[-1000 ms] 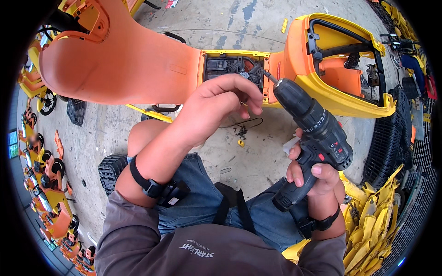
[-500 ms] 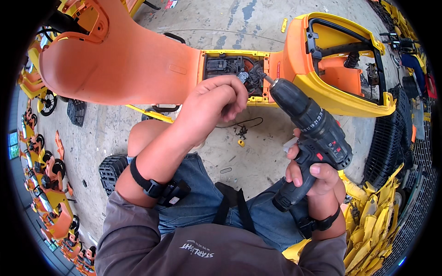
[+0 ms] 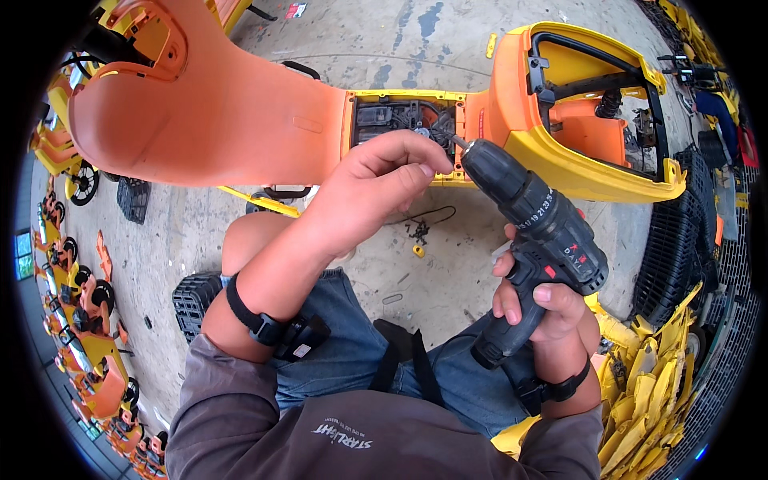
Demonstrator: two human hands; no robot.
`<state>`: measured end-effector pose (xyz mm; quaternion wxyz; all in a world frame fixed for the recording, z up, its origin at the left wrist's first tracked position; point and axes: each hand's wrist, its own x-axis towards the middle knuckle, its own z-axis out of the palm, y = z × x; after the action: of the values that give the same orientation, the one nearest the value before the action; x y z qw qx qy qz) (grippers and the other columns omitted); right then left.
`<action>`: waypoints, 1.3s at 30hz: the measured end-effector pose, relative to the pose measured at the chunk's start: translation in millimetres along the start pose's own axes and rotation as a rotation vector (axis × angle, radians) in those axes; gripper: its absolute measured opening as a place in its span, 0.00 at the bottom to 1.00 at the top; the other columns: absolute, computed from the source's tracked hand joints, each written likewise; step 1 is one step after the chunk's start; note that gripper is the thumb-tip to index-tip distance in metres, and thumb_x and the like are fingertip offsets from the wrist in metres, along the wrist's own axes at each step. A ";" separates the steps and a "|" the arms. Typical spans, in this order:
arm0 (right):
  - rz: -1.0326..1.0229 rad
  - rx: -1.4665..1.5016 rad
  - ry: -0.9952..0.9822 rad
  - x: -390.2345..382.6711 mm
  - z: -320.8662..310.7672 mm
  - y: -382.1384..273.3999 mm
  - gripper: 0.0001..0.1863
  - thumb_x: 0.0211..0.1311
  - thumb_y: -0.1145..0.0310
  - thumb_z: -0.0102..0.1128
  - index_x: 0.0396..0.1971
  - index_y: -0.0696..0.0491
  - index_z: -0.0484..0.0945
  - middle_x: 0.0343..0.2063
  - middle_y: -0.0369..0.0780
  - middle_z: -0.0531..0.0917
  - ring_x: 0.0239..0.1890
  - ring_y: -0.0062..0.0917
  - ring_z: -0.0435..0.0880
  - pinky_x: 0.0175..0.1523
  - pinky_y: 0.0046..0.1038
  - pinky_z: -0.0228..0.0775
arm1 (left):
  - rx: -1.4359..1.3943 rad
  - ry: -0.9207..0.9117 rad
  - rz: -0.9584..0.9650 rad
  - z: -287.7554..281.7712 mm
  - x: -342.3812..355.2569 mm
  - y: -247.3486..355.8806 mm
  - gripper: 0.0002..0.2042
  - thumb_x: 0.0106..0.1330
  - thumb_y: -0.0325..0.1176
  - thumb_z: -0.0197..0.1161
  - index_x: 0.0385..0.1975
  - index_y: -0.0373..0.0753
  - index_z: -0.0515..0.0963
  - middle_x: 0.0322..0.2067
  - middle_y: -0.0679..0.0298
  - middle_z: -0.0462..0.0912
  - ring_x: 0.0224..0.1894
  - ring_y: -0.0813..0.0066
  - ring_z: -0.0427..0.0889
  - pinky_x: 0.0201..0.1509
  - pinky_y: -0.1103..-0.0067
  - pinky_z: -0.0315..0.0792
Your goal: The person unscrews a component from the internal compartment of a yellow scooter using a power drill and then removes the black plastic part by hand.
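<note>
Head: drill (image 3: 542,220) diagonal, bit (image 3: 458,142) up-left

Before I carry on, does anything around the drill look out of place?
Yes: a cluster of small dark pieces, too small to identify, lies on the concrete floor beside a yellow bit. Loose there, they seem stray.

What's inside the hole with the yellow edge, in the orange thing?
In the hole, there's a black box-shaped part on the left and a jumble of dark parts toward the right. The left hand covers some of the near side, so what's there can't be seen.
</note>
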<state>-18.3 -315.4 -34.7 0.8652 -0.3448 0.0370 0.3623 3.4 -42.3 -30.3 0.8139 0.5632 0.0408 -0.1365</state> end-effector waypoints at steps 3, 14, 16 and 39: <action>0.001 -0.006 0.005 0.2 -0.3 -0.9 0.43 0.45 0.72 0.60 0.65 0.64 0.55 0.45 0.54 0.79 0.21 0.34 0.82 0.38 0.37 0.80 | 0.046 -0.011 -0.004 -1.7 0.3 -0.8 0.08 0.72 0.26 0.53 0.42 0.35 0.80 0.32 0.68 0.78 0.31 0.85 0.73 0.33 0.87 0.65; -0.014 -0.010 0.052 1.6 3.9 0.5 0.43 0.46 0.71 0.61 0.65 0.64 0.56 0.45 0.54 0.79 0.21 0.34 0.82 0.38 0.36 0.80 | 0.064 -0.014 0.069 -2.2 3.7 -6.4 0.13 0.67 0.19 0.50 0.47 0.29 0.79 0.40 0.60 0.82 0.41 0.77 0.81 0.48 0.79 0.76; -0.011 -0.018 0.044 1.8 2.9 0.4 0.43 0.46 0.70 0.61 0.65 0.64 0.56 0.45 0.54 0.79 0.21 0.34 0.82 0.37 0.36 0.80 | 0.054 -0.029 0.067 -2.1 3.3 -6.0 0.16 0.64 0.18 0.48 0.48 0.29 0.78 0.41 0.60 0.82 0.41 0.76 0.81 0.48 0.78 0.76; 0.016 0.007 0.000 -6.6 -5.9 0.3 0.45 0.44 0.72 0.61 0.66 0.64 0.55 0.44 0.54 0.79 0.23 0.35 0.83 0.39 0.37 0.80 | 1.054 -0.249 -0.031 -19.6 -19.9 16.4 0.18 0.71 0.30 0.57 0.59 0.36 0.72 0.35 0.60 0.83 0.37 0.80 0.82 0.39 0.78 0.75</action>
<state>-22.2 -322.9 -37.3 0.8633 -0.3415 0.0411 0.3692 -9.6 -15.2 -18.1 0.4179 0.8739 -0.1216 -0.2163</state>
